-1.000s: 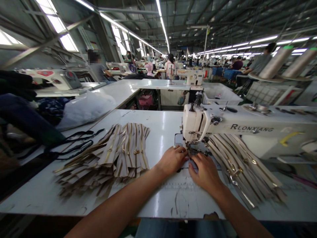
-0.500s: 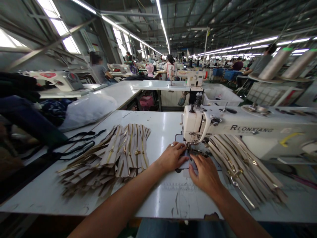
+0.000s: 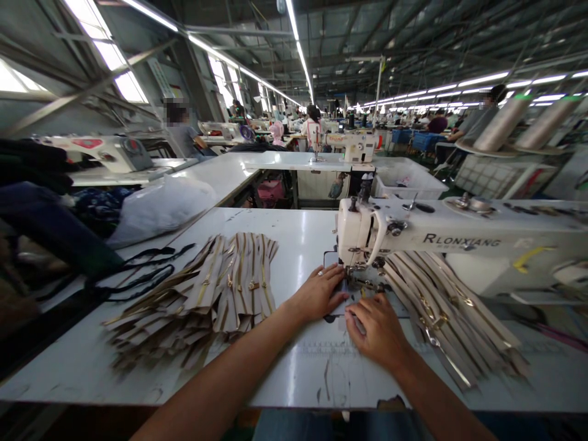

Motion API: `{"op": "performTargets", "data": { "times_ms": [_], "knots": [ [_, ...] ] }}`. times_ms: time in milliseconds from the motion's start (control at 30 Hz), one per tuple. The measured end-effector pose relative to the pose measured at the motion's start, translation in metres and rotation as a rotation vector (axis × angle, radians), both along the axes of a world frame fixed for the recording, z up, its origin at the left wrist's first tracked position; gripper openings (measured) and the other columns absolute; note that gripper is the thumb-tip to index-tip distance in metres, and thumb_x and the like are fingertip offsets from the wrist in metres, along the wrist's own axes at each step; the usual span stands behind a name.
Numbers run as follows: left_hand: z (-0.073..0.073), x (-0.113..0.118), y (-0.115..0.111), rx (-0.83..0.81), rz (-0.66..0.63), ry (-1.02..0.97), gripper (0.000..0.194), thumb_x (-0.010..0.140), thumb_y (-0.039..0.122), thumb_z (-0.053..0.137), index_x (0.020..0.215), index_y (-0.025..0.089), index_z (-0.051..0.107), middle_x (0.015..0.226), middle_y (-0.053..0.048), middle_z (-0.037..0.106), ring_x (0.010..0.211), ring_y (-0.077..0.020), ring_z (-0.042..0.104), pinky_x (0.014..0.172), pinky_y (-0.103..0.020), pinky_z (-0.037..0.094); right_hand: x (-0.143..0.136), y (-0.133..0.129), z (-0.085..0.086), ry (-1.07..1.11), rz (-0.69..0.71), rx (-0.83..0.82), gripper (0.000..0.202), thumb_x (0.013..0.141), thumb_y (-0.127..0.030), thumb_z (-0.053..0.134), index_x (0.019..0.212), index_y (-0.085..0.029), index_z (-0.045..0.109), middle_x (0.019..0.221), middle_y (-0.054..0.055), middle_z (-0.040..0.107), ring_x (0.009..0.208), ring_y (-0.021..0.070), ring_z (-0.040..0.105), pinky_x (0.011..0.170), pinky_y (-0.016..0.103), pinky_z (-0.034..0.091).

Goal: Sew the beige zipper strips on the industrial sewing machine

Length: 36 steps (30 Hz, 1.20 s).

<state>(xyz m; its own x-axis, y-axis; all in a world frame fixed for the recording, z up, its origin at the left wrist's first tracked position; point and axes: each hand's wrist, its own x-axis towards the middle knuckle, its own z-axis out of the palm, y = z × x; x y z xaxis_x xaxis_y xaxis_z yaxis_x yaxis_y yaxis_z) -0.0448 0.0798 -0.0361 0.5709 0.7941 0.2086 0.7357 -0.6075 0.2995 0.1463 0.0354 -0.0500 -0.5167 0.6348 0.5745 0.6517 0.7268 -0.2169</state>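
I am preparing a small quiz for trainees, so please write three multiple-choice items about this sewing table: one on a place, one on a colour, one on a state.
1. Where do the two hands rest?
A. on the left zipper pile
B. at the needle of the sewing machine
C. on the plastic bag

2. What colour is the tape of the zippers?
A. beige
B. red
C. blue

3. How is the left hand held?
A. in a fist
B. flat, fingers stretched out
C. raised off the table

Answers:
1 B: the left hand and right hand meet under the head of the sewing machine.
2 A: both the left zipper pile and the right zipper pile are beige.
3 B: its palm lies flat on the table.
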Motion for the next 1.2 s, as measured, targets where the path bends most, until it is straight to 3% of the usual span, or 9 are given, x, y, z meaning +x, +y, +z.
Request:
{"op": "performTargets", "data": {
  "times_ms": [167, 267, 367, 500, 633, 767, 900, 1033, 1200],
  "knots": [
    [0.010, 0.007, -0.004, -0.032, 0.087, 0.148, 0.049, 0.098, 0.039, 0.042, 0.137, 0.010, 0.039, 0.146, -0.016, 0.039, 0.137, -0.0272, 0.032, 0.113, -0.053, 0.025, 0.002, 0.003, 0.000, -0.007, -0.024, -0.031, 0.028, 0.093, -0.020, 0.041, 0.072, -0.017, 0.060, 0.066, 0.002, 0.056, 0.066, 0.0172, 0.051, 0.070, 0.034, 0.031],
    [0.021, 0.021, -0.029, -0.024, 0.163, 0.295, 0.046, 0.096, 0.029, 0.047, 0.134, 0.002, 0.043, 0.142, -0.023, 0.041, 0.133, -0.0314, 0.039, 0.111, -0.053, 0.028, 0.006, 0.006, 0.001, 0.095, -0.073, -0.042, 0.032, 0.096, -0.020, 0.038, 0.070, -0.017, 0.058, 0.064, 0.002, 0.055, 0.064, 0.0165, 0.051, 0.070, 0.033, 0.032],
    [0.032, 0.037, -0.070, -0.032, 0.035, 0.388, 0.042, 0.093, 0.022, 0.049, 0.127, -0.001, 0.049, 0.132, -0.027, 0.050, 0.124, -0.0340, 0.048, 0.106, -0.052, 0.036, 0.012, 0.007, 0.002, 0.259, -0.099, -0.043, 0.028, 0.097, -0.019, 0.038, 0.083, -0.016, 0.062, 0.075, 0.003, 0.063, 0.072, 0.0171, 0.056, 0.073, 0.032, 0.035],
    [0.048, 0.045, -0.099, -0.059, -0.138, 0.374, 0.028, 0.089, 0.012, 0.048, 0.116, 0.006, 0.057, 0.112, -0.017, 0.064, 0.102, -0.0282, 0.062, 0.094, -0.044, 0.047, 0.020, 0.007, 0.001, 0.413, -0.176, -0.064, 0.028, 0.097, -0.023, 0.039, 0.087, -0.018, 0.065, 0.077, 0.003, 0.065, 0.073, 0.0176, 0.056, 0.071, 0.030, 0.038],
    [0.058, 0.034, -0.068, -0.029, -0.081, 0.302, 0.017, 0.090, 0.007, 0.048, 0.097, 0.015, 0.062, 0.095, -0.007, 0.066, 0.090, -0.0238, 0.063, 0.081, -0.036, 0.050, 0.024, 0.008, -0.001, 0.503, -0.243, -0.106, 0.032, 0.098, -0.029, 0.039, 0.086, -0.018, 0.066, 0.074, 0.004, 0.064, 0.074, 0.0193, 0.056, 0.070, 0.031, 0.040],
    [0.047, 0.026, -0.025, -0.020, -0.301, 0.137, 0.023, 0.091, 0.012, 0.054, 0.111, 0.020, 0.061, 0.106, -0.004, 0.064, 0.104, -0.0197, 0.058, 0.095, -0.032, 0.043, 0.025, 0.010, -0.004, 0.547, -0.255, -0.138, 0.035, 0.099, -0.032, 0.037, 0.087, -0.018, 0.067, 0.074, 0.005, 0.063, 0.075, 0.0200, 0.057, 0.070, 0.032, 0.041],
    [0.041, 0.024, -0.016, -0.079, -0.378, 0.176, 0.015, 0.086, 0.012, 0.062, 0.095, 0.022, 0.068, 0.092, -0.002, 0.063, 0.089, -0.0190, 0.061, 0.099, -0.037, 0.040, 0.025, 0.011, -0.004, 0.565, -0.257, -0.130, 0.036, 0.099, -0.033, 0.037, 0.087, -0.018, 0.068, 0.073, 0.005, 0.063, 0.073, 0.0198, 0.057, 0.068, 0.032, 0.041],
    [0.076, 0.021, -0.036, -0.158, -0.412, 0.038, 0.008, 0.085, 0.013, 0.063, 0.088, 0.019, 0.067, 0.090, -0.003, 0.061, 0.080, -0.0165, 0.061, 0.080, -0.028, 0.048, 0.026, 0.010, -0.001, 0.570, -0.264, -0.110, 0.035, 0.098, -0.032, 0.038, 0.083, -0.019, 0.066, 0.072, 0.005, 0.063, 0.072, 0.0199, 0.057, 0.068, 0.032, 0.042],
    [0.149, 0.021, -0.062, -0.157, -0.238, -0.602, 0.007, 0.089, 0.020, 0.061, 0.092, 0.013, 0.063, 0.088, -0.005, 0.061, 0.082, -0.0146, 0.061, 0.076, -0.025, 0.051, 0.025, 0.008, -0.001, 0.564, -0.259, -0.096, 0.035, 0.098, -0.033, 0.037, 0.083, -0.018, 0.065, 0.074, 0.007, 0.064, 0.076, 0.0218, 0.058, 0.070, 0.034, 0.043]
  ]
}}
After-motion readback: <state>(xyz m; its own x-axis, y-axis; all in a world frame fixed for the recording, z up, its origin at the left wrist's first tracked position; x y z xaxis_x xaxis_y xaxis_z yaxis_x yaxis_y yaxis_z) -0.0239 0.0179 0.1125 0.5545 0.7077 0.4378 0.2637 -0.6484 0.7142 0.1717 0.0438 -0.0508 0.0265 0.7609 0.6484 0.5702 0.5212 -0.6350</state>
